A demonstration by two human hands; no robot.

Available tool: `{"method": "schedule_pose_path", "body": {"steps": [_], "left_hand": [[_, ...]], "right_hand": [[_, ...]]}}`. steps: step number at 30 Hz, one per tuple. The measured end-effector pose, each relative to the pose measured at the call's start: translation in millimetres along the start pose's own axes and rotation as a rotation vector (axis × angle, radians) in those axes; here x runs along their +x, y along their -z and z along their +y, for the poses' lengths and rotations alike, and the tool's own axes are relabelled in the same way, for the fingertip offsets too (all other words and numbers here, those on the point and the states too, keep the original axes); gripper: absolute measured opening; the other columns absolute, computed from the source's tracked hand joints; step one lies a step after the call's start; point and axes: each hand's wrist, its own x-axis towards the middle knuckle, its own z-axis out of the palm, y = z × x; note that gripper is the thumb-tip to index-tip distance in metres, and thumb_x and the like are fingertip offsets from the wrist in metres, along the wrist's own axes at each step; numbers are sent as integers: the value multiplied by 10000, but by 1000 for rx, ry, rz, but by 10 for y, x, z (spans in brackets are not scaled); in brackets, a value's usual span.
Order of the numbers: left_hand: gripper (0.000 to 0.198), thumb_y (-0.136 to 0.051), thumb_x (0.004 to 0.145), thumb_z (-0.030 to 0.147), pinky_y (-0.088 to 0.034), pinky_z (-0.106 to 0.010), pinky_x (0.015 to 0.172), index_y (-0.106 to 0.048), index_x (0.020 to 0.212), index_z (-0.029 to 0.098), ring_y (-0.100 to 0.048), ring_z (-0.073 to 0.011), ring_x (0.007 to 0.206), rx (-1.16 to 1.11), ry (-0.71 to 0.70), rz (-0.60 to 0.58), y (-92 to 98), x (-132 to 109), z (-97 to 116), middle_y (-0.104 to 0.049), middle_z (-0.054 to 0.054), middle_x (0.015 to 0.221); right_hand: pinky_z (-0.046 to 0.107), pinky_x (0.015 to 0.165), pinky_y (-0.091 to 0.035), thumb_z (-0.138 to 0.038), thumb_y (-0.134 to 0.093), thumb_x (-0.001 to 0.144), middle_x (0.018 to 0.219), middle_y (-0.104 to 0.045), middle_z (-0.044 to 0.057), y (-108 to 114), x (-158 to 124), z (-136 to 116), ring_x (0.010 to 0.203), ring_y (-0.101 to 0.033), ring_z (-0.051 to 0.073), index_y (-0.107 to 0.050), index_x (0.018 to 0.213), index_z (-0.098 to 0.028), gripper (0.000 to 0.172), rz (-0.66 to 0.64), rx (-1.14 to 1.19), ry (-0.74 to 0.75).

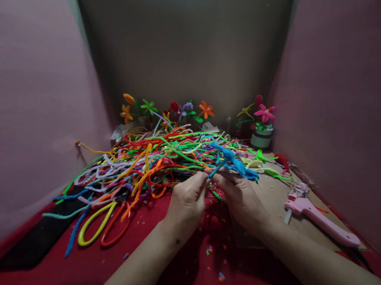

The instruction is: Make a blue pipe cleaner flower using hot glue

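A blue pipe-cleaner flower (pixel 231 157) is held up in front of the pile, its stem slanting down to the left. My left hand (pixel 190 198) pinches the lower end of that stem between thumb and fingers. Close beside it, my right hand (pixel 241 195) is closed on the stem, just under the blue petals. The fingertips of both hands nearly meet. Behind them spreads a large tangled pile of coloured pipe cleaners (pixel 175 154).
Scissors with yellow and red handles (pixel 97 226) lie left, near a black strip (pixel 38 235). A pink glue gun (pixel 322 220) rests on cardboard (pixel 267 206) at right. Finished flowers (pixel 206 109) and a pale green pot (pixel 261 137) stand behind. Scraps dot the red cloth (pixel 184 262).
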Motion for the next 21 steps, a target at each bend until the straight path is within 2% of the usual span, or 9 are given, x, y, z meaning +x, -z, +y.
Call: {"method": "schedule_pose_path", "body": {"steps": [2,5,9,11,12,14,17,19,21], "left_hand": [[192,-442,845,286,-332,-183,394,-555,732,180,-443,-63,370,-180,158,-54,19,24,46,-457,48,510],[178,-487,817,288,-285,-162,308,-521,693,165,-392,-42,294,-505,353,-156,72,61,98,-483,53,505],[147,-524,792,276,-298,-158,262,-511,705,159,-222,-10,264,-856,502,-358,165,95,105,-429,77,478],[127,-513,796,285,-280,-158,247,-514,759,164,-160,-5,271,-904,535,-445,177,100,95,-398,89,492],[143,-495,807,298,-282,-162,255,-508,757,165,-173,-8,271,-856,521,-455,167,99,87,-398,87,496],[206,-446,834,318,-322,-180,311,-491,706,164,-288,-31,286,-597,409,-372,117,84,61,-416,67,496],[168,-423,840,248,-420,-237,504,-538,759,157,-537,-122,525,15,64,-123,17,35,-13,-531,-9,616],[167,-403,823,155,-433,-278,617,-567,855,153,-570,-167,682,318,-135,-33,-24,2,-70,-575,-51,739],[223,-373,816,104,-429,-284,649,-576,891,159,-571,-172,724,406,-210,-23,-32,-14,-100,-589,-58,779]], "right_hand": [[340,829,-407,-241,-587,787,872,-662,4,15,-2,10,833,-555,179,-693,918,-248,168,-9,17,-17],[342,840,-404,-226,-608,769,872,-656,8,44,1,30,851,-548,179,-704,889,-250,155,-10,31,-34],[354,877,-390,-224,-620,752,869,-658,7,64,11,43,892,-550,190,-707,885,-254,162,-22,67,-27],[361,906,-374,-220,-616,750,853,-659,7,65,20,54,897,-552,191,-705,887,-246,166,-32,70,-13],[363,906,-375,-217,-607,754,845,-659,9,65,25,62,888,-553,191,-705,884,-239,163,-30,64,-11],[362,879,-393,-211,-583,770,840,-658,13,63,34,78,856,-557,189,-706,864,-227,156,-12,42,3],[345,835,-414,-199,-579,770,856,-662,7,54,35,77,830,-556,185,-713,831,-230,150,27,-19,57],[337,823,-419,-201,-587,768,861,-666,0,40,24,49,827,-554,184,-717,819,-243,146,48,-80,91],[338,832,-414,-214,-584,776,853,-669,-7,25,9,13,831,-557,185,-718,826,-253,148,59,-146,107]]}}
